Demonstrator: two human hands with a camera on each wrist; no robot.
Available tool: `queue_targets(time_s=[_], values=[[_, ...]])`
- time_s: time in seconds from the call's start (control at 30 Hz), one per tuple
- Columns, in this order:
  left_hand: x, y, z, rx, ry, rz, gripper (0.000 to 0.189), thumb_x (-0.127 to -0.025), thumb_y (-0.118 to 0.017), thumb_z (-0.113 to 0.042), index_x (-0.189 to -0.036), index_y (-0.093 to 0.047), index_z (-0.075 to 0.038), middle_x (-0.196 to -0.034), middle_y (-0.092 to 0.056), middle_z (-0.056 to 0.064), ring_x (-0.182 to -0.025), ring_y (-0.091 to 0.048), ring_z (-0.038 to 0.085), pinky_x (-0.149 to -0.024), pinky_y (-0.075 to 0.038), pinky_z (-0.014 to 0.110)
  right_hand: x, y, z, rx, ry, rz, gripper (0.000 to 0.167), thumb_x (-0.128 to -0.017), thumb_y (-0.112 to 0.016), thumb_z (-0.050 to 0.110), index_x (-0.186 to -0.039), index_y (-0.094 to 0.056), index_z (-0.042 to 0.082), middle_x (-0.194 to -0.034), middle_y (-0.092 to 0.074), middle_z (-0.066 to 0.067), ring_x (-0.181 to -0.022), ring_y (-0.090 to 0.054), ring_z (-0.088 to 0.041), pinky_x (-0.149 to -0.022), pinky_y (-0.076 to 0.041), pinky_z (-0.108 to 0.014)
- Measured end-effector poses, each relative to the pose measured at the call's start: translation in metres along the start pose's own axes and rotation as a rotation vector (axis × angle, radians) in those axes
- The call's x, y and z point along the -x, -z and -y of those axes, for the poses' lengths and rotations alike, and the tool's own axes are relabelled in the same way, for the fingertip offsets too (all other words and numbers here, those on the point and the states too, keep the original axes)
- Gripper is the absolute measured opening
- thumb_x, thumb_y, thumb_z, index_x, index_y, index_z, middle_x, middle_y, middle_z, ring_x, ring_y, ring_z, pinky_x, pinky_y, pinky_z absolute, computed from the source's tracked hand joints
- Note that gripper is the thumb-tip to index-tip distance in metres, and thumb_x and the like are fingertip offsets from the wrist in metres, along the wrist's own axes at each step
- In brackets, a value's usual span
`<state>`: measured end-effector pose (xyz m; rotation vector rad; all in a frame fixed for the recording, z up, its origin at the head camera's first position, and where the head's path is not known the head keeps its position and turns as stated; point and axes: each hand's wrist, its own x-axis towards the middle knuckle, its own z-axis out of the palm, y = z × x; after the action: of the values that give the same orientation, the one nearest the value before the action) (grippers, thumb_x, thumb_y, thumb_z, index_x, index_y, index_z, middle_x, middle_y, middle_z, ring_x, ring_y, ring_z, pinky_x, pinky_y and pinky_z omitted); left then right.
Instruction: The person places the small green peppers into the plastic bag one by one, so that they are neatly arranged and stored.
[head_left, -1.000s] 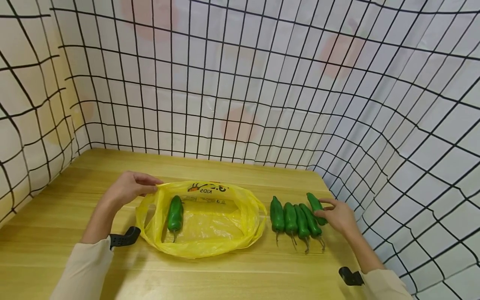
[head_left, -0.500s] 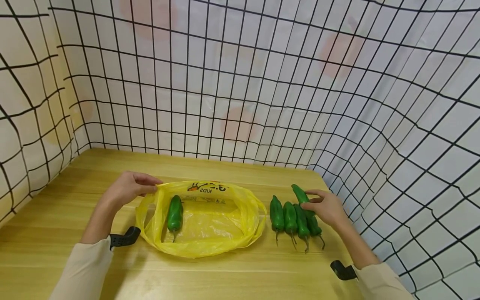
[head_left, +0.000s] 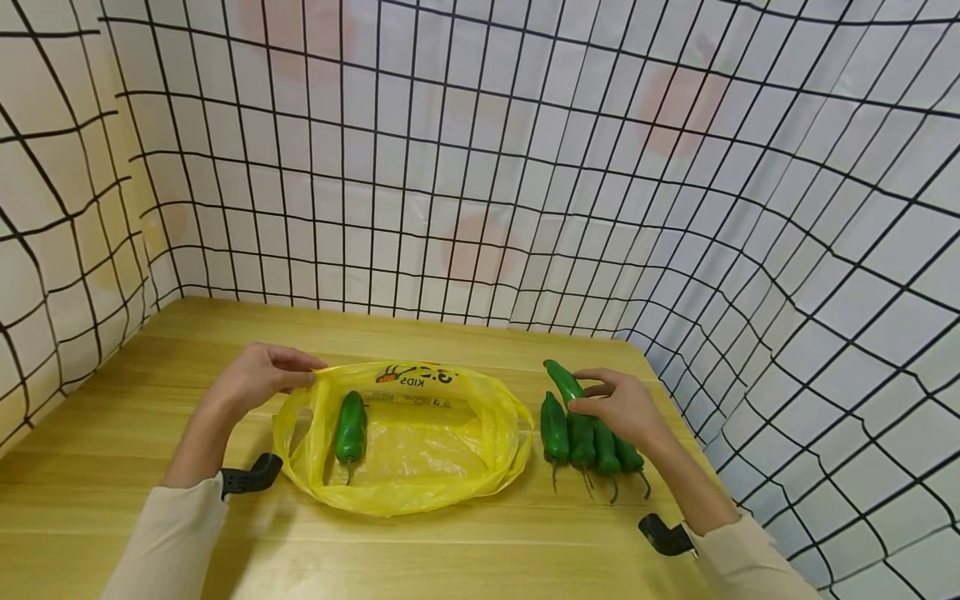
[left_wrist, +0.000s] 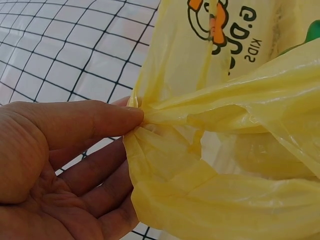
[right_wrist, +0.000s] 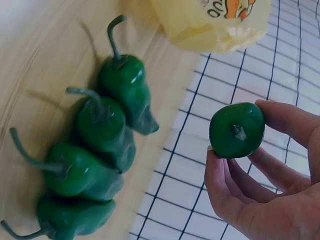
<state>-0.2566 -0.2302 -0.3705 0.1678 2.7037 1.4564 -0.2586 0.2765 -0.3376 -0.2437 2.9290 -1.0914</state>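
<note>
My left hand (head_left: 264, 375) pinches the upper left edge of a yellow plastic bag (head_left: 420, 500) between thumb and fingers; the left wrist view shows the gathered film (left_wrist: 150, 120) at the fingertips. The bag's mouth is spread wide, and one green pepper (head_left: 350, 427) lies inside at its left. In my right hand (head_left: 618, 404) a second green pepper (head_left: 562, 382) is pinched between thumb and fingers, raised over the row of loose peppers. Its stemless-looking round end (right_wrist: 237, 131) faces the right wrist camera. Several green peppers (head_left: 554, 429) with long stems lie side by side right of the bag.
The wooden table (head_left: 450, 558) spreads under everything. White walls with a black grid (head_left: 480, 167) enclose it at the back and both sides. Black wrist mounts (head_left: 251, 475) sit at both sleeves.
My right hand has lifted the far-right pepper and carried it leftward over the other peppers. The left hand and the bag have stayed in place.
</note>
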Motion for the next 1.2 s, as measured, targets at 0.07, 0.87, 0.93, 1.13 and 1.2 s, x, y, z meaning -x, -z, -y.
queue_targets(time_s=[0.07,0.87,0.93,1.13,1.2], values=[[0.0,0.0,0.001,0.0,-0.002,-0.001,0.034,-0.097,-0.07,-0.022,-0.125,-0.072,-0.004,-0.115,-0.074,0.014,-0.089,-0.066,0.019,-0.084,-0.056,0.042,0.0,-0.002,0.004,-0.017,0.004,0.008,0.054,-0.091,-0.076,0.027,-0.141,-0.061,0.012,-0.128,-0.067,-0.024,-0.116,-0.065,-0.039,-0.091,-0.055,-0.054],[0.0,0.0,-0.003,0.003,-0.004,0.005,0.035,-0.098,-0.069,-0.021,-0.127,-0.07,-0.003,-0.115,-0.074,0.014,-0.088,-0.064,0.019,-0.081,-0.055,0.039,0.005,-0.015,0.039,-0.133,0.055,0.121,0.053,-0.089,-0.079,0.026,-0.139,-0.063,0.019,-0.133,-0.065,-0.017,-0.123,-0.061,-0.036,-0.097,-0.053,-0.053],[0.0,0.0,-0.003,-0.003,-0.008,0.003,0.035,-0.098,-0.068,-0.022,-0.127,-0.07,-0.004,-0.116,-0.074,0.014,-0.088,-0.064,0.02,-0.081,-0.055,0.038,0.006,-0.016,0.042,-0.141,0.064,0.13,0.053,-0.088,-0.08,0.026,-0.138,-0.064,0.018,-0.133,-0.065,-0.017,-0.122,-0.063,-0.036,-0.095,-0.054,-0.051],[0.0,0.0,0.0,-0.01,-0.007,0.003,0.034,-0.098,-0.068,-0.021,-0.128,-0.071,-0.005,-0.116,-0.074,0.014,-0.091,-0.065,0.019,-0.085,-0.055,0.041,0.01,-0.019,0.052,-0.169,0.08,0.173,0.052,-0.088,-0.08,0.026,-0.137,-0.065,0.019,-0.133,-0.065,-0.016,-0.117,-0.065,-0.032,-0.092,-0.056,-0.047],[0.0,0.0,0.0,-0.011,-0.005,0.004,0.034,-0.098,-0.068,-0.021,-0.128,-0.071,-0.005,-0.117,-0.074,0.013,-0.091,-0.065,0.019,-0.085,-0.055,0.043,0.011,-0.02,0.055,-0.166,0.081,0.183,0.051,-0.088,-0.08,0.027,-0.136,-0.065,0.02,-0.132,-0.065,-0.015,-0.117,-0.065,-0.031,-0.093,-0.055,-0.047]])
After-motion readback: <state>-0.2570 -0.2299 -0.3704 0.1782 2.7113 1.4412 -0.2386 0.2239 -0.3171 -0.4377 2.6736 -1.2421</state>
